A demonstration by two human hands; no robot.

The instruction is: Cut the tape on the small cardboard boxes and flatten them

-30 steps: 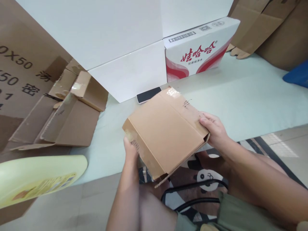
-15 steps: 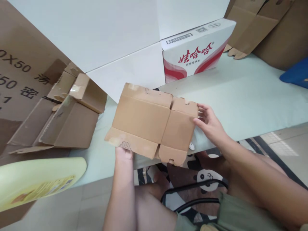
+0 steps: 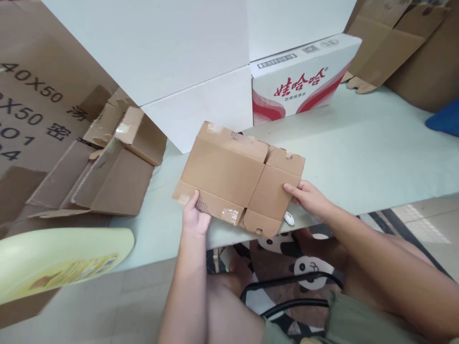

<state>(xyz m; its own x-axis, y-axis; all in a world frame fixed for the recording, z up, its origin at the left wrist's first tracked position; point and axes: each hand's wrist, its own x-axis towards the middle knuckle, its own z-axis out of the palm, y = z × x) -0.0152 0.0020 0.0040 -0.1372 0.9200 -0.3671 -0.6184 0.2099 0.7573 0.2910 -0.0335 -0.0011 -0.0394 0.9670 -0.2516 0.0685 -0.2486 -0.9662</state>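
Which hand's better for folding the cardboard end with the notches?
Probably the right hand: it grips the cardboard at that end, while the left hand holds it nearer the other end.

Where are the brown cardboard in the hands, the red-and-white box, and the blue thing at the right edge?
Brown cardboard (image 3: 234,177): head view, on its large panel.
Red-and-white box (image 3: 300,90): head view, on its printed front.
Blue thing (image 3: 445,119): head view, on its visible part.
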